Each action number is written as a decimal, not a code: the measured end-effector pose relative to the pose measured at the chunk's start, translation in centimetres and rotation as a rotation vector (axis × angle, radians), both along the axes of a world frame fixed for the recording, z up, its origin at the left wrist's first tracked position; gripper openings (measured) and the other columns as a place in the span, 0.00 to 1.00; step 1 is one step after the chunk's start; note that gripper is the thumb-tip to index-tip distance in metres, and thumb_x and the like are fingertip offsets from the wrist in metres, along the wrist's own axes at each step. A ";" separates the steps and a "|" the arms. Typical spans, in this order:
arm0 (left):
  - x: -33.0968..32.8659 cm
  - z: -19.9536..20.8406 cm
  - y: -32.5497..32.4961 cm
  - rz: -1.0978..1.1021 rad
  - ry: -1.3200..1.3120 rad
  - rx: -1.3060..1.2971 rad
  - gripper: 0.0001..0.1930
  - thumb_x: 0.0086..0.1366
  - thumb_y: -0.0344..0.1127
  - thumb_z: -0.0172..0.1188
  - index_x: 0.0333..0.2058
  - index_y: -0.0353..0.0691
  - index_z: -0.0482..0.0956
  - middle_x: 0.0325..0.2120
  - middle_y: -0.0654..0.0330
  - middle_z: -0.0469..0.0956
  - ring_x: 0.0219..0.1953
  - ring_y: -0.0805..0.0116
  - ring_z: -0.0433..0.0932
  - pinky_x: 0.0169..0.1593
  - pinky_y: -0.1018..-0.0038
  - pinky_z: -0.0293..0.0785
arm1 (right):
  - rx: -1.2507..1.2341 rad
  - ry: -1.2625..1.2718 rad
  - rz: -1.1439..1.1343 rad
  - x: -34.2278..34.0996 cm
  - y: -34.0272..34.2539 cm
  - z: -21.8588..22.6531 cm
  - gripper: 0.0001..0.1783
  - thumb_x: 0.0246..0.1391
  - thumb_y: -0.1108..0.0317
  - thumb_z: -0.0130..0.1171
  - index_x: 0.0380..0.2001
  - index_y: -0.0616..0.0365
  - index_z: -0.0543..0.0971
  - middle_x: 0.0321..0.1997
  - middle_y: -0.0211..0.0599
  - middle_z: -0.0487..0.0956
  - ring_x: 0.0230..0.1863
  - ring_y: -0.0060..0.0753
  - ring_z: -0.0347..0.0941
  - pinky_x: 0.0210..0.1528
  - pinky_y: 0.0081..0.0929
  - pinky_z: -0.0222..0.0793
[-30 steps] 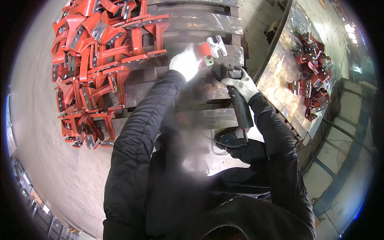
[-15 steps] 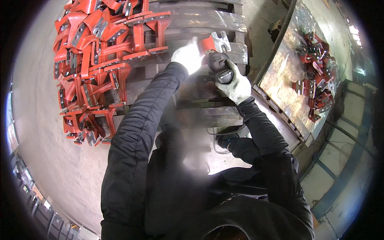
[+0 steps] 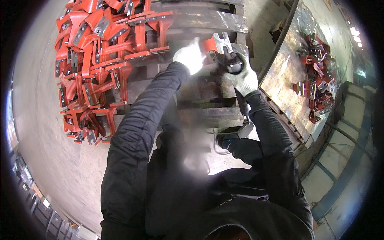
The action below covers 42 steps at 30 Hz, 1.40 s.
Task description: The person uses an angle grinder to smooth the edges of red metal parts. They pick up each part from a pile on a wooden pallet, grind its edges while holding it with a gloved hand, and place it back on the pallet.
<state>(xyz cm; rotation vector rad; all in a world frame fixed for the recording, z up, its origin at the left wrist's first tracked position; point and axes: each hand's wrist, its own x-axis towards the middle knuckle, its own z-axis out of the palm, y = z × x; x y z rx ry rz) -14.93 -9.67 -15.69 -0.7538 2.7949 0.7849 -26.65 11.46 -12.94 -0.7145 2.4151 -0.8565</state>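
My left hand (image 3: 189, 57), in a white glove, is closed on a red metal bracket (image 3: 209, 45) with a bare silver forked end (image 3: 222, 41). The bracket is over the pallet in front of me. My gloved right hand (image 3: 245, 78) is wrapped round a black hand-held power tool (image 3: 233, 64) with a rounded body. Its front lies right against or just over the bracket's forked end; whether they touch I cannot tell.
A large pile of red brackets (image 3: 96, 52) stands at the left on the wooden pallet (image 3: 212, 20). To the right, a worn metal-topped table (image 3: 280, 76) carries more dark red brackets (image 3: 316, 86). A cable (image 3: 216, 146) loops near my foot.
My right hand and the black tool have moved slightly right, and the tool has turned, uncovering more of the bracket. My left hand stays almost in place with the bracket.
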 end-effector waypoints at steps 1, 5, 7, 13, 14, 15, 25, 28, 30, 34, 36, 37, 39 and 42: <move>-0.2 -0.1 0.0 -0.004 -0.004 0.003 0.42 0.69 0.52 0.55 0.69 0.24 0.53 0.50 0.36 0.78 0.46 0.41 0.83 0.51 0.56 0.79 | 0.012 0.043 0.038 -0.1 -0.7 0.0 0.50 0.38 0.55 0.77 0.66 0.52 0.68 0.53 0.53 0.82 0.52 0.50 0.81 0.56 0.38 0.76; -0.2 0.2 0.1 -0.022 -0.007 0.011 0.41 0.69 0.51 0.56 0.69 0.24 0.53 0.50 0.36 0.78 0.46 0.41 0.83 0.51 0.57 0.79 | 0.044 0.132 0.119 -0.1 -2.5 -0.4 0.52 0.40 0.55 0.75 0.69 0.50 0.63 0.52 0.51 0.82 0.51 0.51 0.81 0.54 0.37 0.77; 0.0 0.1 0.0 -0.041 0.003 -0.013 0.41 0.69 0.50 0.56 0.68 0.24 0.53 0.50 0.36 0.78 0.46 0.41 0.83 0.50 0.57 0.80 | -0.002 0.060 0.063 0.6 -2.7 0.0 0.54 0.35 0.52 0.79 0.66 0.57 0.67 0.52 0.51 0.82 0.53 0.48 0.81 0.57 0.34 0.75; 0.1 -0.7 0.0 -0.024 0.030 -0.013 0.40 0.69 0.49 0.56 0.68 0.25 0.54 0.50 0.36 0.78 0.46 0.41 0.83 0.50 0.56 0.80 | 0.086 0.043 0.001 3.3 0.8 -1.4 0.53 0.38 0.50 0.78 0.67 0.51 0.66 0.51 0.54 0.83 0.51 0.51 0.82 0.54 0.38 0.77; 0.0 -0.2 0.0 -0.020 0.023 -0.003 0.40 0.69 0.49 0.56 0.68 0.25 0.54 0.50 0.36 0.78 0.46 0.41 0.83 0.50 0.56 0.80 | 0.086 0.086 0.019 3.8 1.3 -1.6 0.53 0.38 0.50 0.78 0.68 0.50 0.66 0.51 0.54 0.83 0.51 0.51 0.82 0.55 0.38 0.77; -0.1 0.1 0.1 -0.017 0.017 0.008 0.40 0.68 0.49 0.56 0.68 0.25 0.54 0.50 0.36 0.78 0.46 0.41 0.83 0.50 0.56 0.80 | 0.086 0.129 0.036 4.2 1.7 -1.7 0.53 0.38 0.50 0.78 0.68 0.49 0.66 0.51 0.54 0.83 0.50 0.51 0.82 0.55 0.38 0.77; 0.0 -0.5 -0.1 0.005 0.018 0.012 0.41 0.69 0.51 0.55 0.68 0.25 0.54 0.49 0.35 0.79 0.45 0.40 0.83 0.50 0.55 0.80 | 0.092 0.059 0.031 3.4 2.3 -2.7 0.49 0.45 0.49 0.70 0.71 0.43 0.62 0.48 0.48 0.84 0.48 0.50 0.82 0.52 0.40 0.77; -0.2 0.0 0.1 0.003 -0.010 0.011 0.41 0.69 0.51 0.55 0.68 0.25 0.54 0.49 0.35 0.79 0.45 0.40 0.83 0.50 0.56 0.80 | -0.018 -0.052 0.014 2.4 3.8 -7.9 0.49 0.45 0.48 0.70 0.70 0.41 0.62 0.48 0.48 0.84 0.48 0.51 0.82 0.52 0.42 0.77; 0.1 -0.3 0.0 0.001 0.004 0.000 0.41 0.69 0.51 0.55 0.68 0.25 0.54 0.48 0.35 0.79 0.45 0.41 0.83 0.49 0.56 0.80 | 0.065 0.042 0.086 2.8 3.3 -8.2 0.49 0.45 0.47 0.70 0.70 0.40 0.62 0.48 0.49 0.84 0.48 0.52 0.82 0.53 0.42 0.76; -0.1 0.2 0.3 -0.007 -0.002 0.014 0.40 0.69 0.51 0.54 0.68 0.25 0.54 0.48 0.35 0.79 0.45 0.41 0.83 0.49 0.56 0.80 | -0.033 -0.072 -0.007 2.2 4.5 -9.7 0.49 0.45 0.47 0.71 0.70 0.41 0.63 0.50 0.50 0.83 0.50 0.52 0.81 0.54 0.42 0.76; 0.1 -0.5 0.2 -0.005 0.025 0.004 0.40 0.70 0.51 0.54 0.68 0.25 0.55 0.48 0.35 0.79 0.45 0.41 0.83 0.50 0.55 0.80 | -0.071 -0.053 -0.035 2.2 4.2 -7.8 0.49 0.44 0.48 0.71 0.70 0.42 0.63 0.51 0.49 0.83 0.50 0.52 0.81 0.55 0.40 0.76; 0.1 -0.4 0.1 -0.001 0.003 0.019 0.40 0.70 0.51 0.54 0.68 0.26 0.55 0.49 0.36 0.79 0.45 0.41 0.83 0.50 0.55 0.80 | -0.089 -0.044 -0.051 2.3 4.1 -6.7 0.49 0.44 0.49 0.71 0.69 0.43 0.64 0.51 0.49 0.83 0.51 0.52 0.81 0.55 0.39 0.76; -0.1 0.4 -0.1 0.001 -0.036 0.054 0.40 0.70 0.51 0.54 0.68 0.26 0.55 0.51 0.36 0.78 0.45 0.41 0.83 0.49 0.55 0.80 | 0.063 0.095 -0.008 1.8 4.5 -5.1 0.48 0.44 0.50 0.72 0.69 0.43 0.64 0.50 0.48 0.84 0.51 0.51 0.82 0.55 0.37 0.77; 0.1 -0.7 0.2 -0.011 0.057 -0.006 0.39 0.69 0.50 0.54 0.68 0.27 0.54 0.52 0.37 0.77 0.46 0.41 0.83 0.49 0.55 0.80 | 0.009 0.059 -0.036 1.7 3.1 -1.7 0.50 0.42 0.52 0.73 0.69 0.45 0.64 0.49 0.47 0.84 0.50 0.45 0.83 0.55 0.36 0.77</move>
